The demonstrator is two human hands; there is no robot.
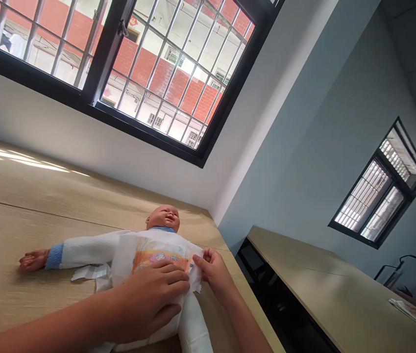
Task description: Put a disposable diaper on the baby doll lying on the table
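On its back on the wooden table lies a baby doll (164, 218) in white clothes with blue cuffs and collar. A white diaper (145, 249) with an orange printed band covers its front. My left hand (156, 294) rests flat over the diaper's front, fingers stretched out. At the diaper's right edge my right hand (213, 272) pinches its side tab between thumb and fingers. Another loose white tab (90, 271) sticks out on the left, under the doll's arm. The doll's lower body is partly hidden behind my left forearm.
The light wooden table (27, 225) meets a wall under a barred window (171, 68). To the right, past a dark gap, stands a second table (314, 279) with a folded cloth (413, 314) at its far right. A smaller window (380, 184) is in the grey-blue wall.
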